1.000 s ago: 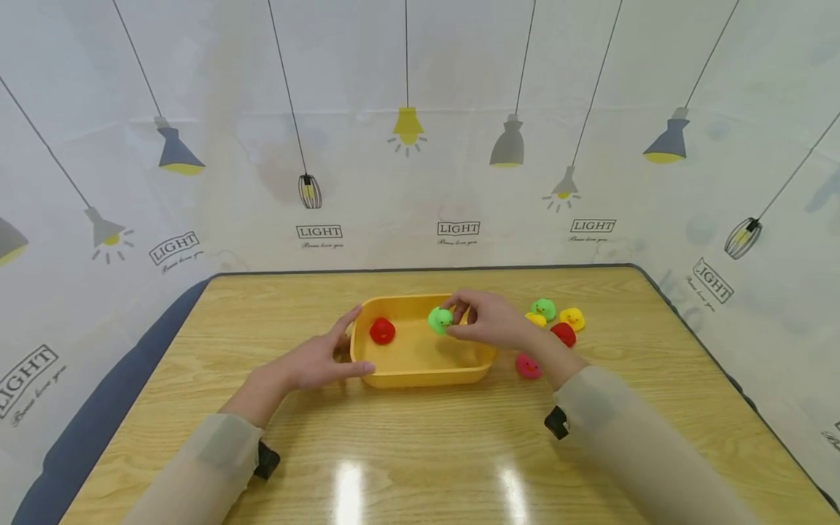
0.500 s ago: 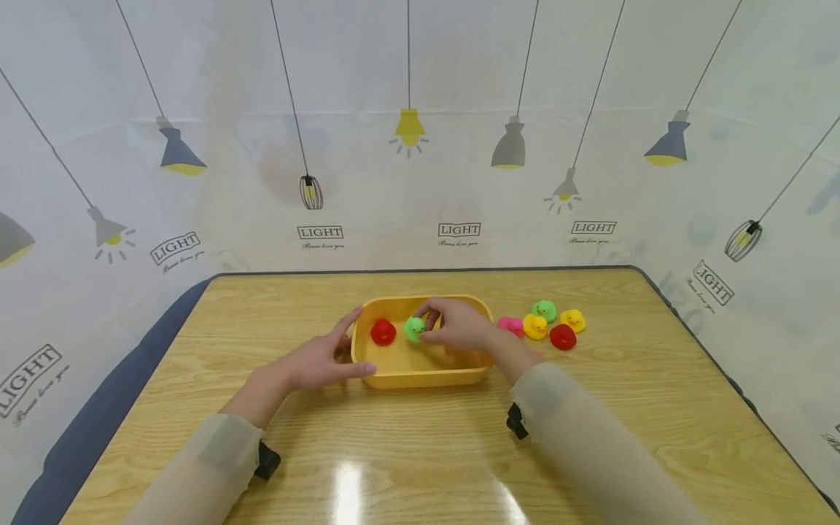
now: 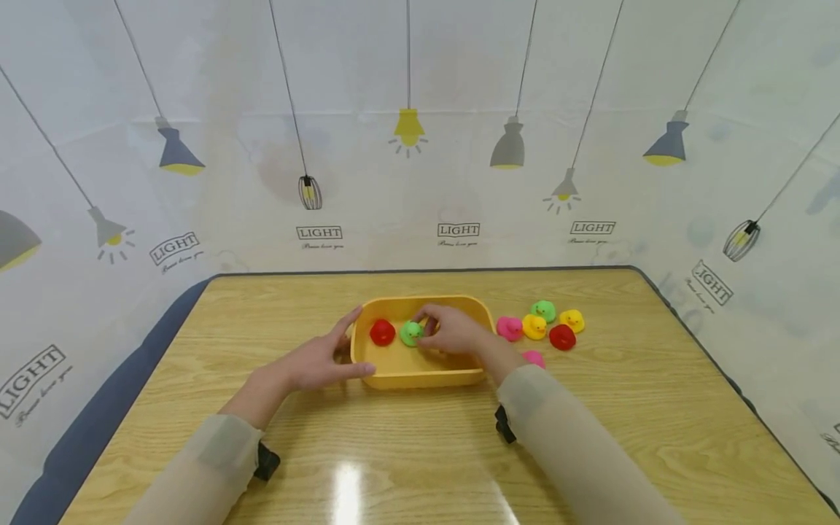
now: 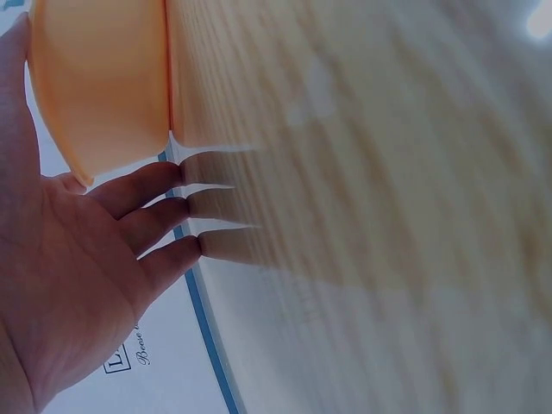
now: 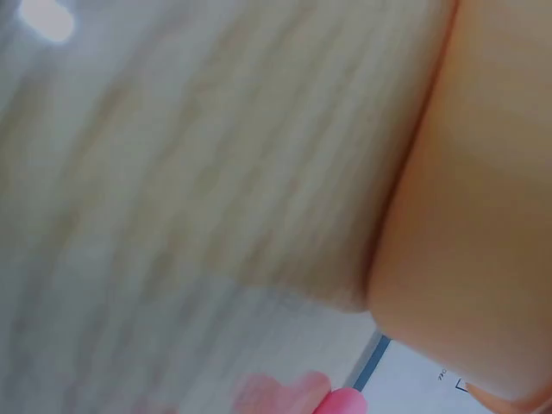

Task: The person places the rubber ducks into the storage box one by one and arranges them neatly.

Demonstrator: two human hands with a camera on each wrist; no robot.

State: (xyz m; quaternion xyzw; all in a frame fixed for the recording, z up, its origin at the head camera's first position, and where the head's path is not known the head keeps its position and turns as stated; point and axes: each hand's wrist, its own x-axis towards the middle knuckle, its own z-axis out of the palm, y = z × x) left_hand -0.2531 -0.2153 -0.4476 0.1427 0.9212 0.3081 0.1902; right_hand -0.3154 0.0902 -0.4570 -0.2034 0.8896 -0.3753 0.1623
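An orange-yellow plastic basin (image 3: 420,380) stands on the wooden table. My left hand (image 3: 321,361) holds its left end, thumb along the near rim and index finger at the far corner. In the left wrist view, the other fingers (image 4: 147,211) reach down to the tabletop beside the basin wall (image 4: 99,86). Inside the basin, my right hand (image 3: 453,332) pinches a green rubber duck (image 3: 411,333) low over the floor; whether it touches the floor I cannot tell. Just left of it sits a red rubber duck (image 3: 383,332). The right wrist view hides the right hand's fingers.
Right of the basin, several rubber ducks lie grouped: a pink one (image 3: 509,328), two yellow, a green one (image 3: 543,311) and a red one (image 3: 562,337). Another pink duck (image 3: 534,358) is partly behind my right forearm. A printed curtain (image 3: 420,182) surrounds the table's back and sides.
My right hand has moved left and down inside the basin with the green duck, bringing it close to the red one. The left hand has stayed on the basin's left end.
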